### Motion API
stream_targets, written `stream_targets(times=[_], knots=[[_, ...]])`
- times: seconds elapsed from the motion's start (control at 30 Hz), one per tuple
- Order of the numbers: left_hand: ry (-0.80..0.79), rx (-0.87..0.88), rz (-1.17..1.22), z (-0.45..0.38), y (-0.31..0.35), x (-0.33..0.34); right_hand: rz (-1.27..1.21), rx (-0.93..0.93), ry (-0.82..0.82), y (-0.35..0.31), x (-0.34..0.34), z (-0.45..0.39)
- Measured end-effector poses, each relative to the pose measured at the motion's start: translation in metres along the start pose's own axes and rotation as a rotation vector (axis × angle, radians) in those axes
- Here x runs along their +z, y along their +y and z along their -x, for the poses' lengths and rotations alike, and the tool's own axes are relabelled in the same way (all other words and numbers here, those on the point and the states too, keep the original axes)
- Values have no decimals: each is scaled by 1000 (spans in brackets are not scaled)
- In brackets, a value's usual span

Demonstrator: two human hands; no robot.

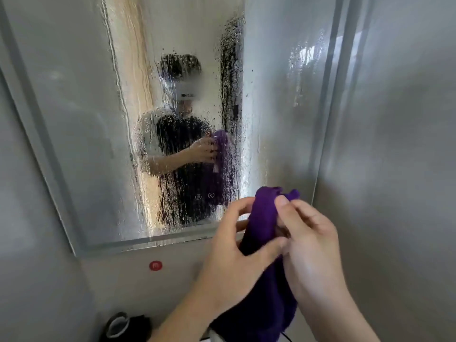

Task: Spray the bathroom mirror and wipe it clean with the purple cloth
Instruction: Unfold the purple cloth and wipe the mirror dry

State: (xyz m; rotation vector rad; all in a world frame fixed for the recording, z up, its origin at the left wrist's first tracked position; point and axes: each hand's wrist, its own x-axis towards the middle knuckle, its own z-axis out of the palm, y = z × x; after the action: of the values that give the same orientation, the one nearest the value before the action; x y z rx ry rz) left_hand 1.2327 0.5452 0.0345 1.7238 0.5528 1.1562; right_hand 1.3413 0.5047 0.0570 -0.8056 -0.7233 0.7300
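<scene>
The bathroom mirror (98,119) fills the upper left and centre, its glass covered in droplets and running streaks of liquid. Just in front of its lower right corner, both hands hold the purple cloth (262,218), which hangs down bunched between them. My left hand (234,253) grips the cloth from the left with its thumb across the fabric. My right hand (311,245) pinches the cloth's upper edge from the right. The cloth is apart from the glass. No spray bottle is in view.
A grey wall (394,169) stands close on the right of the mirror. Below the mirror's frame a small round red sticker (155,265) sits on the wall. A dark object with a white part (125,327) lies at the bottom edge.
</scene>
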Motion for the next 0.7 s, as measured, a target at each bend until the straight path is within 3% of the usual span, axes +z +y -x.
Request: stream_targets(times=[0.2, 0.4, 0.6, 0.7], knots=[[145, 54, -100, -25, -14, -29, 176, -79, 14, 5, 1, -6], [231, -93, 8, -74, -2, -59, 461, -154, 137, 5, -46, -16], [232, -159, 138, -119, 37, -67, 905, -66, 97, 23, -87, -26], [151, -80, 155, -139, 73, -57, 1123, -188, 92, 40, -84, -16]])
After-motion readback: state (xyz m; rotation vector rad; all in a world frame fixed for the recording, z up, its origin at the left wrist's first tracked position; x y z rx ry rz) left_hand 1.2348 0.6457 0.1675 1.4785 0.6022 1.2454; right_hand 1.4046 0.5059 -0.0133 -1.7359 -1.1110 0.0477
